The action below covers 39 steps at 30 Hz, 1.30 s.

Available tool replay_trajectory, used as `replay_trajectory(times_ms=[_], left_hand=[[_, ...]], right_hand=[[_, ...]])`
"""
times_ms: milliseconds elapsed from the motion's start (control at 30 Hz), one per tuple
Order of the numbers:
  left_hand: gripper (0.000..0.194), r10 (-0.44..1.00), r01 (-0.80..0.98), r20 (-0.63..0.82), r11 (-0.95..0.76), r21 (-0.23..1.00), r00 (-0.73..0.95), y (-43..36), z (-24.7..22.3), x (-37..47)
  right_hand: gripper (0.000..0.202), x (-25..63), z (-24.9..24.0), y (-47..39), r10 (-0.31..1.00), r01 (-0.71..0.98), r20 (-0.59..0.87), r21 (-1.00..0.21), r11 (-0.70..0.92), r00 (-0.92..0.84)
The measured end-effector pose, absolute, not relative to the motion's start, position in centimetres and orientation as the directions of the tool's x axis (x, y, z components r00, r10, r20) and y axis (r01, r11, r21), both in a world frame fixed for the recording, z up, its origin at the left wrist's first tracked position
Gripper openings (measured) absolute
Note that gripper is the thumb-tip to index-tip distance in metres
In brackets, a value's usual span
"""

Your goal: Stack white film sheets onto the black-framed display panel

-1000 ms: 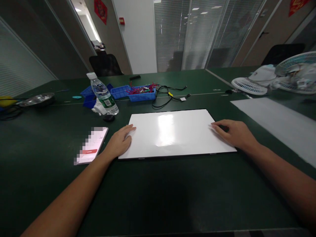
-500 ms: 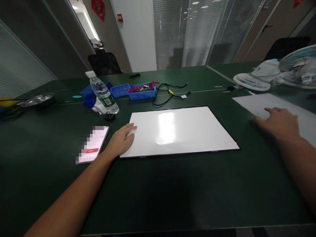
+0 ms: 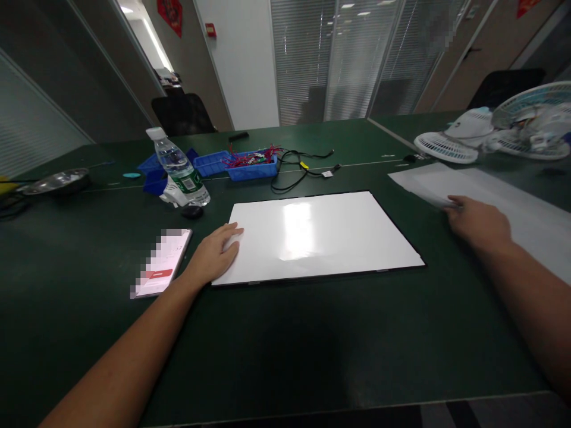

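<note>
A glossy white panel [image 3: 339,232] with a thin black edge, like a whiteboard or screen panel, lies flat on the dark green table. My left hand [image 3: 215,249] rests on its left edge, fingers and thumb apart. At the right, my right hand [image 3: 479,224] pinches the near edge of a large white sheet [image 3: 526,208], apparently paper or thin film. The sheet's left corner is slightly blurred, and my fingertips are partly hidden against it.
Left of the panel are a phone [image 3: 163,264], a black mouse [image 3: 192,212] and a water bottle [image 3: 181,169]. Behind it stand a blue tray [image 3: 252,173] of red-wired parts and a black cable [image 3: 289,169]. White fan parts [image 3: 446,147] lie at the back right.
My right hand has closed on the white sheet's edge and moved left, drawing the sheet towards the panel. My left hand stays on the panel; the view has shifted slightly.
</note>
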State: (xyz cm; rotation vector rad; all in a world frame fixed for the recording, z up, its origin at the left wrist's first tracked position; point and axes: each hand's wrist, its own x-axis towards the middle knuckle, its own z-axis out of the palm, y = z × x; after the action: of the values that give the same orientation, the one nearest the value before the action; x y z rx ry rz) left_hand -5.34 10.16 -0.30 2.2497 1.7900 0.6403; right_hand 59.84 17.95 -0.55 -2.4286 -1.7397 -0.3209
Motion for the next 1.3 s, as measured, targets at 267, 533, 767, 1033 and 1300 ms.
replay_trajectory(times_ms=[267, 533, 767, 1033, 1300], left_hand=[[0.051, 0.963, 0.876, 0.211, -0.244, 0.416, 0.168, 10.2, -0.4, -5.4], [0.052, 0.964, 0.88, 0.202, -0.243, 0.408, 0.172, 10.2, -0.3, -5.3], [0.052, 0.964, 0.88, 0.203, -0.242, 0.409, 0.171, 10.1, -0.4, -5.5], [0.055, 0.966, 0.893, 0.187, -0.239, 0.381, 0.179, 10.0, -0.6, -5.1], [0.06, 0.965, 0.903, 0.165, -0.249, 0.35, 0.203, 9.8, -0.4, -4.6]], right_hand=[[0.053, 54.1, 1.8, 15.7, 0.905, 0.997, 0.422, -0.063, -0.038, 0.061], [0.039, 45.9, 2.3, 13.0, 0.698, 0.677, 0.381, -0.214, 0.705, -0.607], [0.041, 43.7, 2.9, 11.6, 0.568, 0.463, 0.267, -0.366, 0.807, -0.779], [0.039, 46.1, 3.0, 12.8, 0.778, 0.751, 0.408, -0.271, 0.602, -0.477], [0.071, 55.4, -0.4, 17.6, 0.977, 0.99, 0.206, -0.123, 0.072, -0.045]])
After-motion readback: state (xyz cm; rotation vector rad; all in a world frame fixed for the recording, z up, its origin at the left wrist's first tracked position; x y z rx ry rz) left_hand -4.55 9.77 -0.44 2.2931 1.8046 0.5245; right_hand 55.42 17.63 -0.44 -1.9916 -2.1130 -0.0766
